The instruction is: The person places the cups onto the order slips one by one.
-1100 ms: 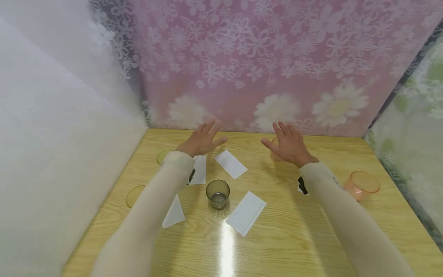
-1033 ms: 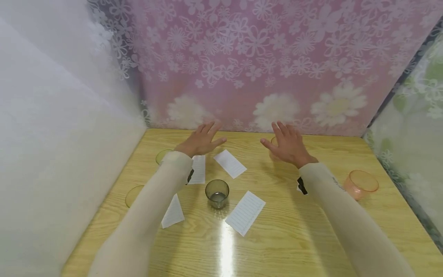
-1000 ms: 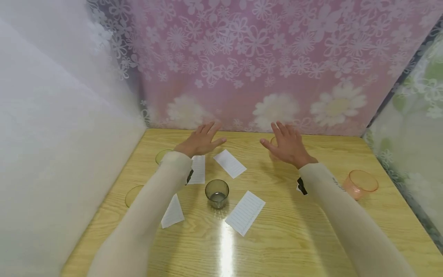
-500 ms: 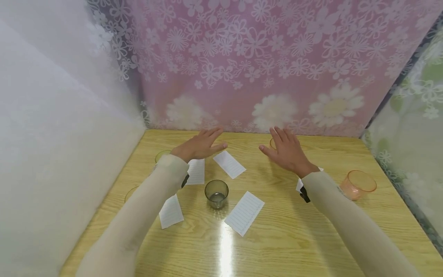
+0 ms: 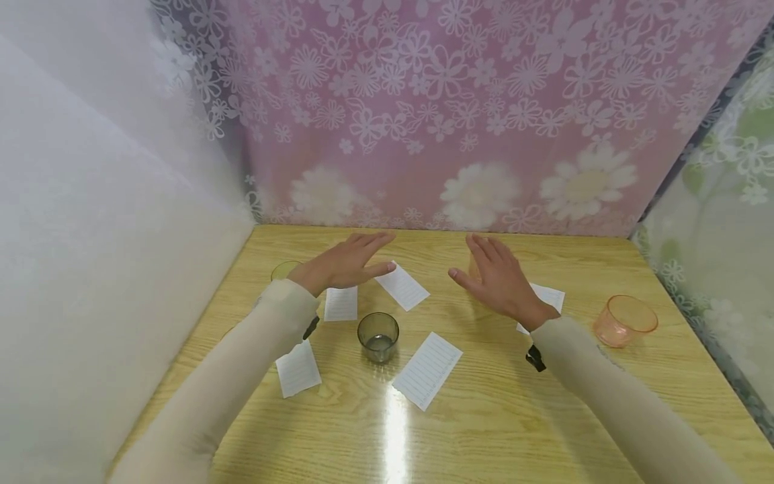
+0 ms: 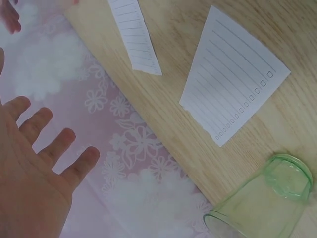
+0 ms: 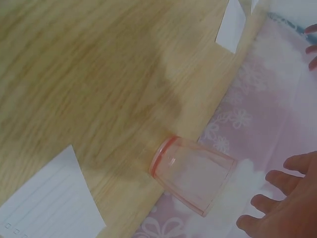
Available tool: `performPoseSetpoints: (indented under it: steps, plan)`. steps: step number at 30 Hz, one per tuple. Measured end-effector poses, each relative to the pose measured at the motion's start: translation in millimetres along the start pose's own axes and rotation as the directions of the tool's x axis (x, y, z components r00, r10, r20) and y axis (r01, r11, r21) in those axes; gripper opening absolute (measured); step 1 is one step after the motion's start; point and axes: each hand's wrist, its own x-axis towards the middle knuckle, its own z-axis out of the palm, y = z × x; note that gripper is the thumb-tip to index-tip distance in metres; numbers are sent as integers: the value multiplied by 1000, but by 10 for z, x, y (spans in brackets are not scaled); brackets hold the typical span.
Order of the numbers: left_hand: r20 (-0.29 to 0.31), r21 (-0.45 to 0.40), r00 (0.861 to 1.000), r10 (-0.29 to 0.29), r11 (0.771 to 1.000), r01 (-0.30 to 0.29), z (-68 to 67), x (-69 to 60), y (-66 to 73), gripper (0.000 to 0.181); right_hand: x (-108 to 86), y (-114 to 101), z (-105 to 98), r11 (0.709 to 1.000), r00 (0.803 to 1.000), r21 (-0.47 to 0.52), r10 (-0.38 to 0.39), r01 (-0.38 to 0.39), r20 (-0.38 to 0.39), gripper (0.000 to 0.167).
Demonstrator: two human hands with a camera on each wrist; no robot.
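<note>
My left hand point(image 5: 345, 264) hovers over the far part of the table with its fingers extended, holding nothing. Across from it my right hand point(image 5: 498, 282) is held up the same way, fingers spread, also holding nothing. Behind the right hand stands a clear orange cup point(image 7: 195, 173), mostly covered by that hand in the head view. A clear green cup point(image 6: 262, 198) is near the left hand, partly hidden by the left arm in the head view. Between the forearms stands a smoky grey cup point(image 5: 379, 339), with a lined paper slip point(image 5: 402, 286) beyond it.
Another orange cup point(image 5: 625, 323) stands at the right. More lined slips lie about: one by the grey cup point(image 5: 427, 371), others near the left arm point(image 5: 299, 370) and the right wrist point(image 5: 547, 298). A flowered curtain point(image 5: 423, 121) hangs behind the wooden table point(image 5: 471, 437).
Both hands have drawn back from the curtain toward the person, and the forearms have spread slightly apart. More of the slip by the right wrist shows. Cups and papers stay put.
</note>
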Motion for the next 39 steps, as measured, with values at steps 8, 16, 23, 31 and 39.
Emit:
performPoseSetpoints:
  steps: [8, 16, 23, 31, 39]
  plan:
    - [10, -7, 1000, 27, 1000, -27, 66, -104, 2, 78, -163, -9, 115, 999, 1000, 35, -10, 10, -12, 95]
    - [23, -22, 999, 49, 999, -48, 123, -204, -9, 76, -325, -55, 205, 998, 1000, 59, -7, 6, 11, 97]
    - [24, -10, 997, 76, 997, -76, 192, -289, 12, 75, -454, -102, 275, 997, 1000, 74, -9, 9, 7, 96]
    - [38, 1, 995, 89, 996, -89, 253, -380, 5, 74, -633, -171, 383, 997, 1000, 78, -17, 15, 16, 99]
    - [56, -26, 995, 81, 997, -80, 262, -473, -17, 75, -818, -242, 490, 997, 999, 58, -46, 46, -12, 98]
